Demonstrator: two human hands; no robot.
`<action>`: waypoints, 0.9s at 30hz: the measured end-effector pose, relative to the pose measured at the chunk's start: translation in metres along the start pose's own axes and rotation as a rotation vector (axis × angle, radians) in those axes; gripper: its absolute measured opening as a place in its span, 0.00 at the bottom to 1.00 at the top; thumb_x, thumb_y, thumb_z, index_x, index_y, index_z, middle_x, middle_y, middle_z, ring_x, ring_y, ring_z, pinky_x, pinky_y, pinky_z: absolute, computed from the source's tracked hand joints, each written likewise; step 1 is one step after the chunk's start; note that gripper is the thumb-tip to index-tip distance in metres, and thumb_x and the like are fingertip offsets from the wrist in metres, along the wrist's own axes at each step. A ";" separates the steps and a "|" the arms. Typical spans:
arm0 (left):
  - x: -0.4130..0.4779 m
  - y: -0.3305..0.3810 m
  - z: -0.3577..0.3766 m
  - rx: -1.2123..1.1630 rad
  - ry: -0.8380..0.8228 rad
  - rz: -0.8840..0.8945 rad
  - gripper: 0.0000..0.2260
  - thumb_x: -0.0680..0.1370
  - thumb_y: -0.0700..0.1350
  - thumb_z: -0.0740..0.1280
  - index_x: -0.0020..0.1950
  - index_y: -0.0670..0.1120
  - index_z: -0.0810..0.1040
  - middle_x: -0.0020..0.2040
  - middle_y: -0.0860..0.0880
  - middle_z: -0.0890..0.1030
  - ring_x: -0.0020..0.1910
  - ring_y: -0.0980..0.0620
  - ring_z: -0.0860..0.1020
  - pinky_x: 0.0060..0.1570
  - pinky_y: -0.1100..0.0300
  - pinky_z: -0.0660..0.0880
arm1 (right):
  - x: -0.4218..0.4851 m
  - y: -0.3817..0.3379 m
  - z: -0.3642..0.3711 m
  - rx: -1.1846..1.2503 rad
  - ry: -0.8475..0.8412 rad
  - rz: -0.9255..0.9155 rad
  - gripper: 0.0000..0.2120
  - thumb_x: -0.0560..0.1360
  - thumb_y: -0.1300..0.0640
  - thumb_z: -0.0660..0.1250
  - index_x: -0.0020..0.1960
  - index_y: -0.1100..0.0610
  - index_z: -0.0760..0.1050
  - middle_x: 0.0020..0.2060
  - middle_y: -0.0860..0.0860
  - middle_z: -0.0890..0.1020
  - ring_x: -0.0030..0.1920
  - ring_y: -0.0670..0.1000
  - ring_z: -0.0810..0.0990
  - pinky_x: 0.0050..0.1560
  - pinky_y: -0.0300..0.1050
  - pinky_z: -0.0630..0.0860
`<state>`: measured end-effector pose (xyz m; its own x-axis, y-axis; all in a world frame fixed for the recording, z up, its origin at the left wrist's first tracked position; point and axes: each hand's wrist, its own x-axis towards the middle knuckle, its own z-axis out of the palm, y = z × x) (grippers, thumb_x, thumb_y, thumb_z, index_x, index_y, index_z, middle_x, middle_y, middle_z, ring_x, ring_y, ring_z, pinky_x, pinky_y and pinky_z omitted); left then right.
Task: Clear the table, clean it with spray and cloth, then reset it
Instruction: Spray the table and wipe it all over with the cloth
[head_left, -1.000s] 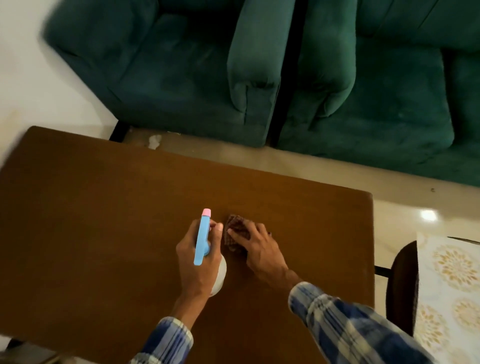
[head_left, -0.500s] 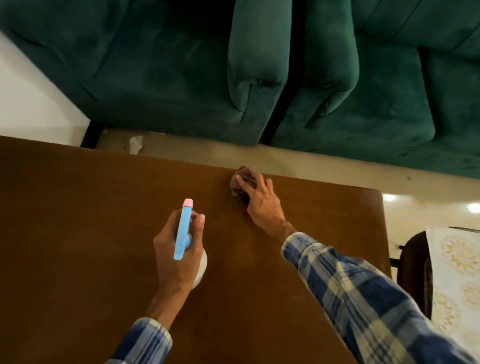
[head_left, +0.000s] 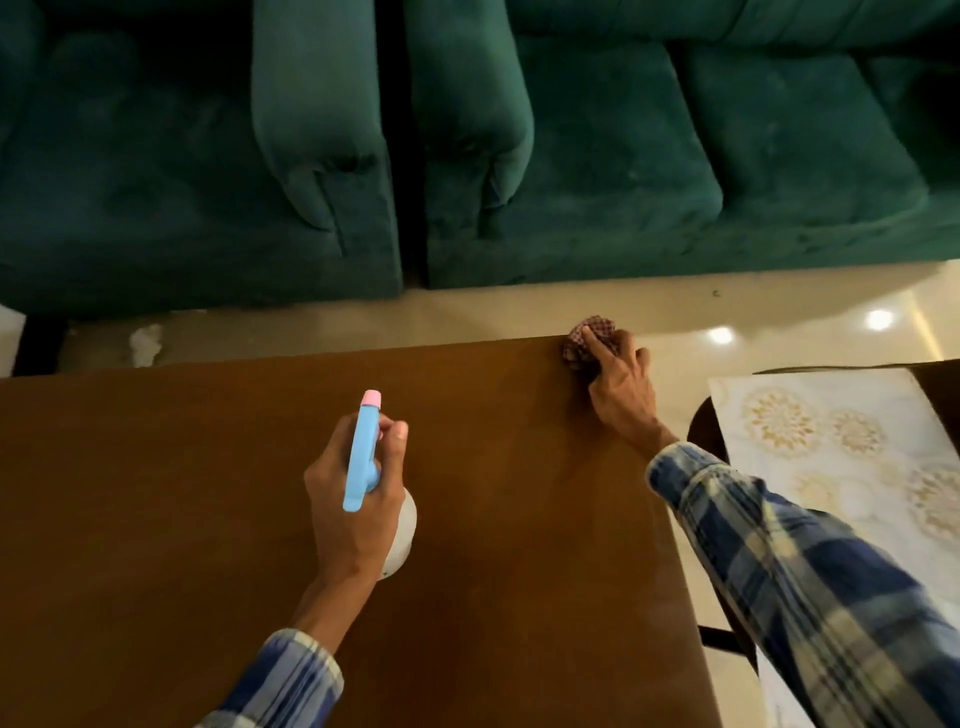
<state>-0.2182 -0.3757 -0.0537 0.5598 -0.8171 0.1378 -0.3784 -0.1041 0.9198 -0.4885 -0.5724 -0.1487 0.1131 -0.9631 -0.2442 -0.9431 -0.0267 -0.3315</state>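
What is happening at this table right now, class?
A person in a plaid shirt is cleaning a bare brown table. The right hand presses a small checked cloth against the table's far right corner. The left hand holds a spray bottle with a blue trigger head and pink nozzle above the middle of the tabletop. Green sofas stand beyond it.

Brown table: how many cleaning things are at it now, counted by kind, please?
Spray bottle, held in the left hand: 1
Checked cloth, under the right hand at the far right corner of the table: 1
Total: 2
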 end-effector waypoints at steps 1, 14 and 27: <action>-0.003 0.005 0.008 0.007 -0.003 0.009 0.07 0.78 0.53 0.68 0.54 0.55 0.76 0.43 0.57 0.81 0.34 0.48 0.82 0.35 0.54 0.83 | -0.003 0.008 -0.002 0.005 0.002 -0.005 0.36 0.75 0.64 0.60 0.80 0.45 0.60 0.74 0.54 0.60 0.62 0.63 0.63 0.61 0.61 0.74; -0.075 0.048 0.022 0.092 0.076 -0.080 0.11 0.77 0.51 0.69 0.56 0.49 0.76 0.45 0.57 0.81 0.36 0.49 0.83 0.38 0.53 0.84 | -0.121 -0.053 0.038 0.079 -0.151 -0.024 0.36 0.78 0.61 0.60 0.82 0.43 0.52 0.80 0.55 0.50 0.76 0.67 0.55 0.73 0.66 0.66; -0.137 0.026 -0.068 0.074 0.089 -0.082 0.09 0.78 0.52 0.68 0.55 0.50 0.76 0.43 0.54 0.81 0.37 0.50 0.83 0.36 0.52 0.83 | -0.238 0.004 0.048 -0.048 -0.210 -0.457 0.34 0.77 0.62 0.62 0.78 0.37 0.62 0.76 0.51 0.59 0.68 0.59 0.63 0.64 0.59 0.75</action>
<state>-0.2548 -0.2278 -0.0238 0.6528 -0.7511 0.0982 -0.3801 -0.2127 0.9001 -0.5040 -0.3309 -0.1352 0.5737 -0.7754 -0.2640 -0.7953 -0.4502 -0.4059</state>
